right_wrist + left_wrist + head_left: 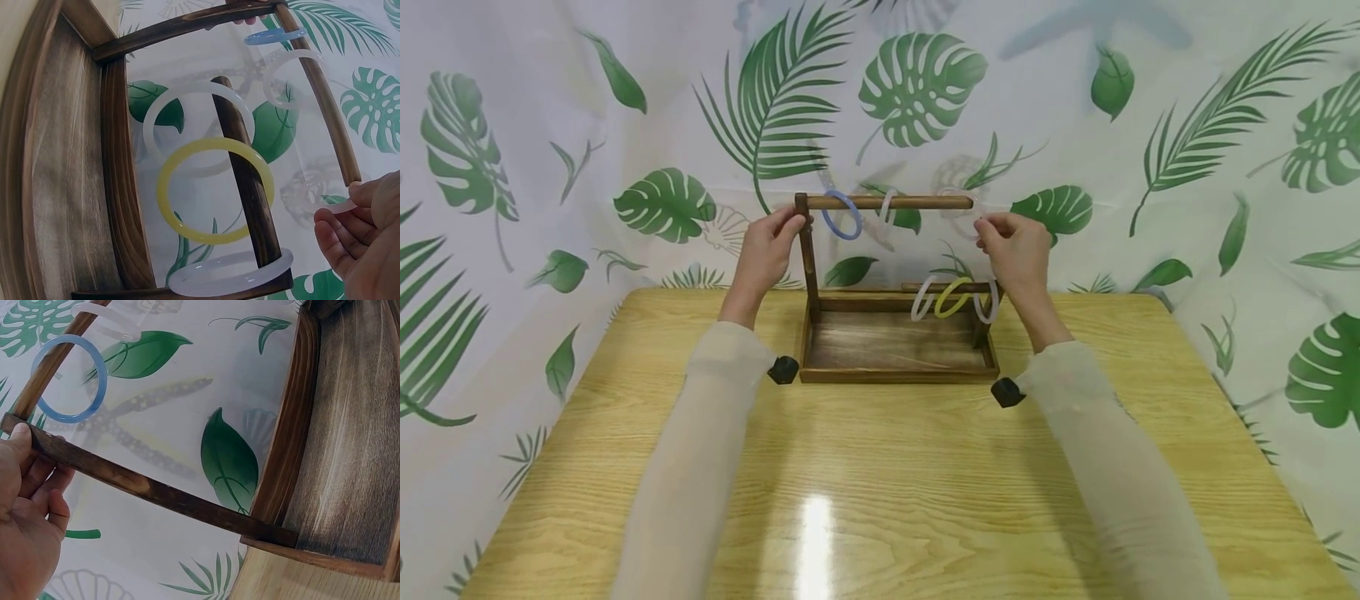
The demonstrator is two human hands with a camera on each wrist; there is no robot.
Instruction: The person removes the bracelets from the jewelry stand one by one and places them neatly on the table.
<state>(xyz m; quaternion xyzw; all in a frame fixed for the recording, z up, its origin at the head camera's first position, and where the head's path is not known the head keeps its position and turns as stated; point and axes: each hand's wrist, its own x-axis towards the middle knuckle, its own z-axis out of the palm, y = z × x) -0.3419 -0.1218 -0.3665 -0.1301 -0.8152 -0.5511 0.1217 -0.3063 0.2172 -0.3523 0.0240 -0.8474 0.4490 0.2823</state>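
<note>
A dark wooden bangle stand (811, 275) with a tray base has an upper bar carrying a blue bangle (842, 215) and a white bangle (886, 206). My left hand (769, 248) pinches the top of its left post, thumb in front, fingers behind. At the free right end of the upper bar, my right hand (1017, 248) pinches a pale see-through bangle (337, 205) between thumb and fingers. That bangle is faint against the backdrop, right at the bar's tip. On the lower bar hang a white bangle (150, 128), a yellow bangle (164, 187) and a pale lilac bangle (219, 278).
The stand's shallow tray (898, 375) rests on a light wood table (880, 467) near its back edge. Behind it hangs a white cloth (662, 125) printed with green leaves. The short lower bar (253, 200) sits below my right hand.
</note>
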